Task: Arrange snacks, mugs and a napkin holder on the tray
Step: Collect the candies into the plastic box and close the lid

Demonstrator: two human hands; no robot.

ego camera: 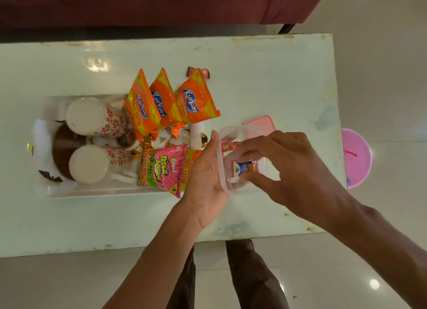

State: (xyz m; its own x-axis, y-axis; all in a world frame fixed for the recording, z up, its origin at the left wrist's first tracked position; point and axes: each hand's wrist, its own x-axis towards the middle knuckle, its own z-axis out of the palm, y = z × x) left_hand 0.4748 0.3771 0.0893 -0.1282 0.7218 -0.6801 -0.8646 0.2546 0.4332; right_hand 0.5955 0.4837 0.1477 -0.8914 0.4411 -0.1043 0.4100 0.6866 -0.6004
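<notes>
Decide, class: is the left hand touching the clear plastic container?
Touching. The head view shows the left hand with its palm pressed along the rim of the clear plastic container, no gap between them.

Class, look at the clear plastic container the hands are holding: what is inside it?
Inside the clear container a small red, white and blue packet shows, pinched by the right hand. The left hand steadies the rim. Fingers hide any other contents.

Orange and pink snack packets (161, 105) and two upturned mugs (92, 117) on the tray (46, 191)
</notes>
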